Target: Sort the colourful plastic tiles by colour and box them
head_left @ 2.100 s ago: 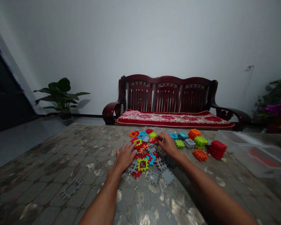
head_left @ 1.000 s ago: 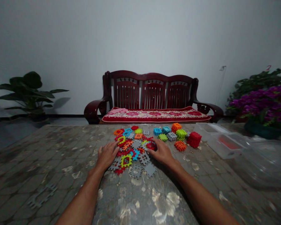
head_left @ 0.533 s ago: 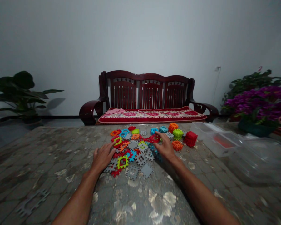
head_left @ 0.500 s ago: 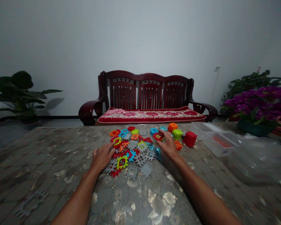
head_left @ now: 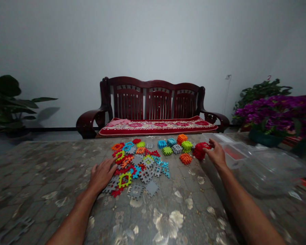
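On the table lies a loose pile of flat plastic interlocking tiles with notched edges, among them a lime square frame (head_left: 124, 179) and a plain grey tile (head_left: 152, 188). My left hand (head_left: 103, 174) rests open at the pile's left edge, its fingertips by a lime tile (head_left: 120, 156). Off to the right, my right hand (head_left: 217, 154) pinches a red interlocking tile (head_left: 206, 145) against a red stack (head_left: 199, 151); the fingers partly cover it. Close by stand an orange stack (head_left: 185, 159), a lime stack (head_left: 187, 146) and a grey stack (head_left: 177, 149).
Clear plastic boxes (head_left: 270, 170) stand at the right, one with something red inside. A purple flower pot (head_left: 265, 137) is behind them. One grey piece (head_left: 15, 231) lies at the near left. Beyond the table is a wooden bench (head_left: 153, 97).
My right hand has moved right from the middle stacks to the red stack, carrying a red tile. My left hand stays by the pile. The view has turned slightly right.
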`<act>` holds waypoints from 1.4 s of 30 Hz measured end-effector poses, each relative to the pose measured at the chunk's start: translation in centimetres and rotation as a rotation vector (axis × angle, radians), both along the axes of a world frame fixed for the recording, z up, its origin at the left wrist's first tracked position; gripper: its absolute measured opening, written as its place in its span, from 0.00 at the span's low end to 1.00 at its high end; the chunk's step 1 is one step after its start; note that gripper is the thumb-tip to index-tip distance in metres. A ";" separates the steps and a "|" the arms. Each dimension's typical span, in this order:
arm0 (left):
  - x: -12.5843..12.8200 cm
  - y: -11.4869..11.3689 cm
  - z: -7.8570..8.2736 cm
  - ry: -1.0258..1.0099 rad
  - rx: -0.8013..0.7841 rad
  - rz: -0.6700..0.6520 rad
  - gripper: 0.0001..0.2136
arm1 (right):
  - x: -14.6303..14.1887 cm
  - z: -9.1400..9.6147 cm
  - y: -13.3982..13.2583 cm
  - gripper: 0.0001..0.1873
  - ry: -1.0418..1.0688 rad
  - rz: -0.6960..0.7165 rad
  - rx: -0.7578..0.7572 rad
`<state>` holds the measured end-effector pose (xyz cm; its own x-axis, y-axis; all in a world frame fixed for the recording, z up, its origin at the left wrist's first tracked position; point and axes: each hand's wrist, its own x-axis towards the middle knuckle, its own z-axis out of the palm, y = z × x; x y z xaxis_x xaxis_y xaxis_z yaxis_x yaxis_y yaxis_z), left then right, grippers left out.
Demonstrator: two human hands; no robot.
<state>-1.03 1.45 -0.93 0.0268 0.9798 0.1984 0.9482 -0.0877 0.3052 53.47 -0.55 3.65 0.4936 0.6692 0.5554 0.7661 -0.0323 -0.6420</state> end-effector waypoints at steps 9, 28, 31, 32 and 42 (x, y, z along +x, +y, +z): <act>0.2 -0.2 0.4 0.001 -0.010 0.001 0.23 | -0.1 0.0 0.8 0.37 -0.010 0.050 -0.058; 0.6 -1.1 1.3 -0.112 -0.015 -0.018 0.17 | -19.2 -1.7 0.3 0.20 -0.132 0.718 -0.306; 0.7 -1.2 1.4 -0.125 -0.010 -0.008 0.15 | -21.5 -1.2 0.6 0.21 -0.243 0.690 -0.375; 0.7 -1.2 1.4 -0.129 -0.009 -0.007 0.15 | -22.3 -1.0 0.6 0.22 -0.283 0.670 -0.397; 0.6 -1.1 1.2 -0.115 0.009 -0.018 0.18 | -27.0 1.0 -0.6 0.25 -0.522 0.541 -0.565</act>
